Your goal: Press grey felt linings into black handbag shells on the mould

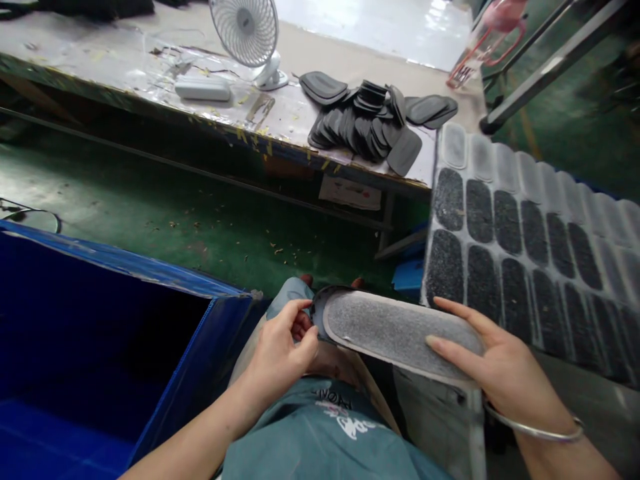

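Observation:
A long grey pad (385, 327) with rounded ends and a paler rim lies across in front of my body. Its right end is gripped by my right hand (510, 367), thumb on top and fingers around the far edge. At the left end, my left hand (283, 343) has thumb and fingertips closed at the edge of a darker layer (319, 319) that shows beyond the grey surface. Whether that layer is separate from the pad I cannot tell. To the right, a dark sheet (493, 207) carries rows of oblong shapes, some black and some pale and translucent.
On the table (280, 127) ahead sits a pile of dark grey rounded pads (355, 127), beside a white fan (245, 30) and a white oblong case (203, 88). A pink-topped bottle (500, 27) stands far right. A blue bin (165, 263) is at my left.

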Demonstrator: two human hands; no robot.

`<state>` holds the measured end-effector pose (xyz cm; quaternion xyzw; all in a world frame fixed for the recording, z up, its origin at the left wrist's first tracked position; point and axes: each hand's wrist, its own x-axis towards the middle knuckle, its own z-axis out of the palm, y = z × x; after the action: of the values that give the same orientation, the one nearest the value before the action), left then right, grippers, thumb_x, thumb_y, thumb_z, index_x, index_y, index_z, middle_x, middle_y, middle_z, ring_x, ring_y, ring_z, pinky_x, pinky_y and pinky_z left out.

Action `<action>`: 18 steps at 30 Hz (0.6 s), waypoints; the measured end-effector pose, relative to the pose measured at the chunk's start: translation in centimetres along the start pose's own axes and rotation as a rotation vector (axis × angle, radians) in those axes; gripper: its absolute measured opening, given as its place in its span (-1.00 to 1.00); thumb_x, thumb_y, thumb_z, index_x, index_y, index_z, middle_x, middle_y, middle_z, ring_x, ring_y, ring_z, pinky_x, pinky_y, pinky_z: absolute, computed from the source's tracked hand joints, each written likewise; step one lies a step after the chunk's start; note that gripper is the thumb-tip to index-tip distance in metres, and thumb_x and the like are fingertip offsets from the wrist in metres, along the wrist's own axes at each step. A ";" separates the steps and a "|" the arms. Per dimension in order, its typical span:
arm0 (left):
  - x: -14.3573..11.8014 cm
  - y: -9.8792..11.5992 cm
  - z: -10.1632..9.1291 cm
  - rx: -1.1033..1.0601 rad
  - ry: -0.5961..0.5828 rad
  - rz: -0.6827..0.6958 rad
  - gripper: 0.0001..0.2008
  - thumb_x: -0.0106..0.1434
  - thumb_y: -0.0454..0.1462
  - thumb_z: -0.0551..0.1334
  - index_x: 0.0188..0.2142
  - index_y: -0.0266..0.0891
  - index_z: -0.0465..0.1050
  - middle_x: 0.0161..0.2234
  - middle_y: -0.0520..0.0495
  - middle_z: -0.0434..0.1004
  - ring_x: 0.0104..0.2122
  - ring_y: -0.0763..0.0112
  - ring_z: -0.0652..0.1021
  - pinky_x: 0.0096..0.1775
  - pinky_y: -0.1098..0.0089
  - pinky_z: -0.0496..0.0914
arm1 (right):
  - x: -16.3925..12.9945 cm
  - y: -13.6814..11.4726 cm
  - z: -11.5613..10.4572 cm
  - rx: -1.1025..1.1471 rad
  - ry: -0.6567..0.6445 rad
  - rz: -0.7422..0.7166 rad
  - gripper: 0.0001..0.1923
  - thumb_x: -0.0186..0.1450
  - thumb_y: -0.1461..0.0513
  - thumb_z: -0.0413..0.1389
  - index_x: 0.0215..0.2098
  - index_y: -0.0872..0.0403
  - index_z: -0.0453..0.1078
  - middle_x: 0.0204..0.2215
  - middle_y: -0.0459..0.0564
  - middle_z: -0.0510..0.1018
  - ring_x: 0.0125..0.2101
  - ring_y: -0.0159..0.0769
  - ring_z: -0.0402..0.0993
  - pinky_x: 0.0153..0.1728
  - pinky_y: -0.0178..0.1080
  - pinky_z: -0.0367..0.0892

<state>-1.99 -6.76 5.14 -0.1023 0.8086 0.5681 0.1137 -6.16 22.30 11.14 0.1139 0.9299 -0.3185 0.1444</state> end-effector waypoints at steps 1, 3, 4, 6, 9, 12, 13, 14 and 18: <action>-0.1 0.0 0.0 0.000 -0.001 0.008 -0.68 0.20 -0.31 0.16 -0.03 -0.21 0.30 -0.43 0.06 0.41 -0.42 0.44 0.47 -0.34 0.42 0.35 | 0.0 0.0 0.0 -0.015 -0.007 -0.014 -0.34 0.00 -0.11 0.23 0.01 -0.02 0.43 -0.20 -0.01 0.59 -0.25 -0.07 0.54 -0.16 -0.10 0.43; 0.0 0.0 0.0 0.020 0.005 0.035 -0.69 0.21 -0.28 0.17 -0.03 -0.20 0.32 -0.39 0.03 0.43 -0.38 0.41 0.48 -0.30 0.40 0.37 | 0.0 0.3 0.0 -0.029 -0.027 -0.026 -0.37 0.00 -0.12 0.22 -0.02 -0.02 0.45 -0.21 -0.01 0.59 -0.27 -0.08 0.54 -0.18 -0.10 0.44; 0.1 0.0 0.0 0.038 0.015 0.056 -0.70 0.21 -0.26 0.18 -0.04 -0.19 0.33 -0.34 0.00 0.45 -0.34 0.39 0.49 -0.27 0.39 0.38 | 0.0 0.4 0.0 -0.030 -0.036 -0.026 -0.38 0.00 -0.12 0.22 -0.04 -0.03 0.46 -0.21 -0.02 0.59 -0.27 -0.09 0.54 -0.19 -0.11 0.44; 0.7 0.1 -0.2 0.087 0.057 0.111 -0.68 0.19 -0.23 0.21 -0.04 -0.19 0.34 -0.22 -0.06 0.45 -0.26 0.35 0.50 -0.24 0.37 0.39 | 0.0 0.6 0.2 -0.025 -0.046 -0.025 -0.40 0.01 -0.12 0.21 -0.05 -0.03 0.46 -0.21 -0.03 0.59 -0.27 -0.10 0.54 -0.19 -0.11 0.44; 2.7 0.6 -0.6 0.200 0.110 0.232 -0.67 0.19 -0.25 0.20 -0.03 -0.18 0.35 -0.16 -0.09 0.44 -0.23 0.34 0.49 -0.24 0.37 0.40 | 0.1 0.7 0.5 -0.013 -0.046 -0.035 -0.41 0.03 -0.11 0.21 -0.05 -0.02 0.45 -0.22 -0.03 0.58 -0.26 -0.10 0.53 -0.17 -0.10 0.43; 4.9 1.3 -0.9 0.387 0.060 0.388 -0.75 0.23 -0.28 0.15 -0.09 -0.18 0.44 -0.22 -0.08 0.48 -0.26 0.36 0.51 -0.21 0.36 0.39 | 0.2 0.6 0.6 0.002 -0.048 -0.033 -0.40 0.02 -0.11 0.21 -0.03 -0.03 0.44 -0.20 -0.02 0.58 -0.25 -0.09 0.53 -0.16 -0.08 0.43; 5.6 1.4 -1.0 0.456 0.028 0.435 -0.77 0.25 -0.26 0.13 -0.13 -0.17 0.47 -0.26 -0.08 0.49 -0.28 0.36 0.51 -0.23 0.37 0.38 | 0.1 0.5 0.6 0.008 -0.041 -0.029 -0.38 0.02 -0.11 0.22 -0.01 -0.03 0.43 -0.20 -0.01 0.58 -0.25 -0.08 0.53 -0.15 -0.07 0.42; 6.1 1.6 -1.0 0.519 -0.001 0.475 -0.78 0.26 -0.24 0.12 -0.16 -0.17 0.50 -0.31 -0.07 0.50 -0.31 0.37 0.52 -0.26 0.38 0.38 | 0.0 0.5 0.6 0.011 -0.027 -0.028 -0.34 0.01 -0.11 0.22 0.02 -0.03 0.42 -0.17 -0.01 0.57 -0.22 -0.06 0.52 -0.12 -0.06 0.41; 7.0 2.1 -0.8 0.612 -0.012 0.522 -0.75 0.29 -0.21 0.09 -0.31 -0.20 0.54 -0.45 -0.05 0.49 -0.42 0.41 0.51 -0.36 0.42 0.32 | -0.3 0.7 0.7 0.037 0.043 -0.020 -0.14 -0.02 -0.09 0.25 0.21 -0.02 0.23 0.01 0.03 0.49 -0.04 0.03 0.45 -0.03 -0.05 0.37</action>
<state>-9.31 -7.12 5.15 0.1487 0.9386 0.3114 -0.0046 -5.51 22.38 10.27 0.1142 0.9278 -0.3345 0.1193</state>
